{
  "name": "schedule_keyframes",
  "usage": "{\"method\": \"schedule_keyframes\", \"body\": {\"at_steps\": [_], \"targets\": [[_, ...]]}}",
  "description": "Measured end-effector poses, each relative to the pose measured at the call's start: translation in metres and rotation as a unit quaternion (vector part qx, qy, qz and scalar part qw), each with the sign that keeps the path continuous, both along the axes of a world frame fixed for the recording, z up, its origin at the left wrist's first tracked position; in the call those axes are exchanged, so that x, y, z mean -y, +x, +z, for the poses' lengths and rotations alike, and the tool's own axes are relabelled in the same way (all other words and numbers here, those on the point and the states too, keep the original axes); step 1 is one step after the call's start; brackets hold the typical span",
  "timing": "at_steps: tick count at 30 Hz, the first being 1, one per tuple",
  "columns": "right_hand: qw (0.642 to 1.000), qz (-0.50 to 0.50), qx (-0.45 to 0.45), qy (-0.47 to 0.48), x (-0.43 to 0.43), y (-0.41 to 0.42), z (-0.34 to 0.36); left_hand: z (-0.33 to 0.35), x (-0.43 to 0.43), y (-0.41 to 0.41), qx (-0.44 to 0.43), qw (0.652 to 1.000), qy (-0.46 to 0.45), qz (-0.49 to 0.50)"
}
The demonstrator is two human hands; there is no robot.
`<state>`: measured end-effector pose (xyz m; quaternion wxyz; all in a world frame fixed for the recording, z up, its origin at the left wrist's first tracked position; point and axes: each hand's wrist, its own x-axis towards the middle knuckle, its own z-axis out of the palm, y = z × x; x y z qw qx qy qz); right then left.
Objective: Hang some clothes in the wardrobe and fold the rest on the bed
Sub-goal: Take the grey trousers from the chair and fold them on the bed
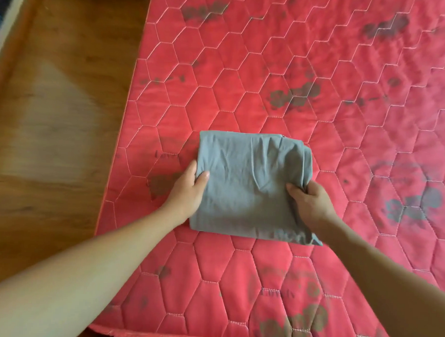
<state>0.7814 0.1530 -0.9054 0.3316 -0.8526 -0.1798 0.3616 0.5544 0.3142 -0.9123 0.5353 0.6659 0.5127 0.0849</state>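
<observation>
Grey folded garment (251,187) mid-frame on bed (346,110); left hand (190,190) and right hand (311,205) pinch its side edges, likely to square the fold.

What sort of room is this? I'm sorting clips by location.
Most likely a bedroom: a red quilted mattress sits on a wooden floor, and both hands grip a folded grey garment lying on it.

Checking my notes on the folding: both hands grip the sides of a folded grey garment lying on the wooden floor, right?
Not quite. The head view shows the left hand and right hand gripping the grey garment, but it lies on the red quilted bed.
</observation>
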Motion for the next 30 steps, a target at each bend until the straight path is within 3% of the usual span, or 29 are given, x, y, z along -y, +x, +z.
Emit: {"method": "schedule_keyframes", "body": {"at_steps": [7,10,12,15,17,20,26,30], "targets": [[0.989,0.073,0.083,-0.098,-0.038,0.027,-0.035,-0.041,-0.032,0.042,-0.084,0.994,0.049,-0.04],[0.988,0.068,0.115,-0.08,-0.037,0.02,-0.04,-0.05,-0.034,0.043,-0.112,0.99,0.077,-0.029],[0.978,0.059,0.192,-0.063,-0.031,0.009,-0.037,-0.05,-0.027,0.037,-0.119,0.98,0.161,-0.011],[0.9,0.194,0.386,-0.056,-0.013,-0.017,-0.035,-0.049,0.002,0.021,-0.155,0.902,0.386,-0.119],[0.838,0.339,0.425,-0.036,0.002,-0.034,-0.042,-0.055,0.025,0.009,-0.161,0.839,0.449,-0.261],[0.796,0.433,0.413,-0.093,0.014,-0.036,-0.067,-0.074,0.035,0.003,-0.185,0.806,0.433,-0.358],[0.797,0.449,0.371,-0.161,0.0,-0.02,-0.09,-0.083,0.02,0.014,-0.243,0.805,0.383,-0.382],[0.81,0.412,0.402,-0.114,-0.021,-0.009,-0.068,-0.063,-0.012,0.038,-0.206,0.815,0.411,-0.352]]}}
